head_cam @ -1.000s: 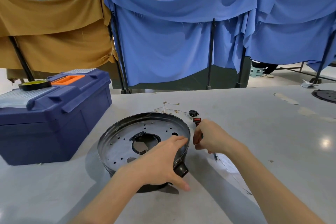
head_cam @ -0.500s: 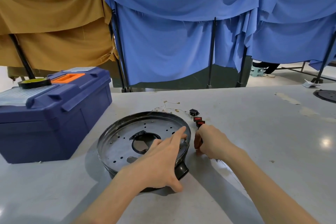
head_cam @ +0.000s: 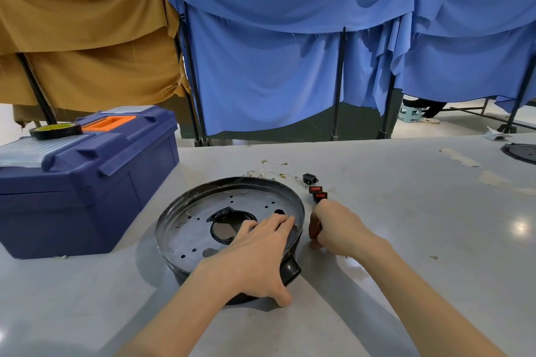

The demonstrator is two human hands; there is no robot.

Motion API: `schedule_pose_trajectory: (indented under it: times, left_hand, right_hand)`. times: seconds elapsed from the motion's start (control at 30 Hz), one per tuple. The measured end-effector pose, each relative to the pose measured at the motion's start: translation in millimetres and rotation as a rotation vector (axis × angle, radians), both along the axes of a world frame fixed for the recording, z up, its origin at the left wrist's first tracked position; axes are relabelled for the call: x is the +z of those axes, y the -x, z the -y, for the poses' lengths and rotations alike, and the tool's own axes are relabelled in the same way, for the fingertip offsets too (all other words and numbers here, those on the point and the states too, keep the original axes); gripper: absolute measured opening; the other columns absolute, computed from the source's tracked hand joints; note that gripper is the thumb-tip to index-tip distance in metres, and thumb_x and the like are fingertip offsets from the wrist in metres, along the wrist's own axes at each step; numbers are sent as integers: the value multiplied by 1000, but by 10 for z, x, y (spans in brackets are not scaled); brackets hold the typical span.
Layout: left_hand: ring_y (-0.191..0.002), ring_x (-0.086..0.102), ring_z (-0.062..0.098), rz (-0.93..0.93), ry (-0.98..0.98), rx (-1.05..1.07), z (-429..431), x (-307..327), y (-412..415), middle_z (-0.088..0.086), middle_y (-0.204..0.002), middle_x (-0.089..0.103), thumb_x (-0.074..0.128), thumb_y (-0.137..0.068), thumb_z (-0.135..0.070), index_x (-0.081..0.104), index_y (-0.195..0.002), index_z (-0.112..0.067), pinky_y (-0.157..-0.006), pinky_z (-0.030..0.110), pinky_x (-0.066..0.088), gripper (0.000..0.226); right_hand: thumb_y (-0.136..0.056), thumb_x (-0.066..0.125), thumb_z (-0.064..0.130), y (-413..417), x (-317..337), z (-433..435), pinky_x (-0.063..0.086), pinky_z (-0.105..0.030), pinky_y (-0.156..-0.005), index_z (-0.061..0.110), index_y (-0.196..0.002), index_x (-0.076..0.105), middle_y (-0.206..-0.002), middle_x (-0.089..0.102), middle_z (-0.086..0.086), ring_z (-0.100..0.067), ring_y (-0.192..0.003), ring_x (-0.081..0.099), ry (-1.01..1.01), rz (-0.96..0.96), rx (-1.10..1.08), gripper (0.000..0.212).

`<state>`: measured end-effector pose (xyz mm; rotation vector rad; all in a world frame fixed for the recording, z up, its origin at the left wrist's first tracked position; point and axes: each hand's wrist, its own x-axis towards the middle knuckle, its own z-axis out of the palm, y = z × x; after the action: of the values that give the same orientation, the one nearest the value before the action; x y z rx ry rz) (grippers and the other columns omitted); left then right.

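Note:
A round metal pan base (head_cam: 203, 220) with several small holes and a central opening lies upside down on the grey table (head_cam: 391, 211), a black handle stub (head_cam: 290, 271) at its near right. My left hand (head_cam: 258, 252) rests flat on its right side, fingers straight, thumb down by the stub. My right hand (head_cam: 333, 226) sits just right of the rim, fingers curled round something dark and thin; what it is stays hidden. Two red rocker switches (head_cam: 318, 193), a black socket (head_cam: 308, 178) and thin wires (head_cam: 269, 171) lie just beyond.
A dark blue toolbox (head_cam: 87, 180) with an orange latch stands at the left, a roll of black tape (head_cam: 55, 130) on its lid. A black disc (head_cam: 522, 152) lies at the far right table edge. Blue and ochre cloth screens hang behind the table.
My left hand has slid further onto the pan base, fingers reaching toward the centre hole. My right hand has moved a little closer to the rim and the red switches.

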<state>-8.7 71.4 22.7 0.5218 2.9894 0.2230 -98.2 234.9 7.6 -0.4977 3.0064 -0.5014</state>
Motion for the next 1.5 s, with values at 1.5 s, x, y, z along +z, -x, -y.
schedule_pose_trajectory:
  times: [1.5]
  left_hand:
    - [-85,52,16,-77,-220,-6,96,432,17,-2,-97,55,77,-62,-30,30,-115,-30,-69,35,52,71]
  right_hand:
    - [-84,64,5,-116,245,-94,51,-32,-71,13,-87,60,-95,66,-8,-27,-69,54,72,-45,-14,9]
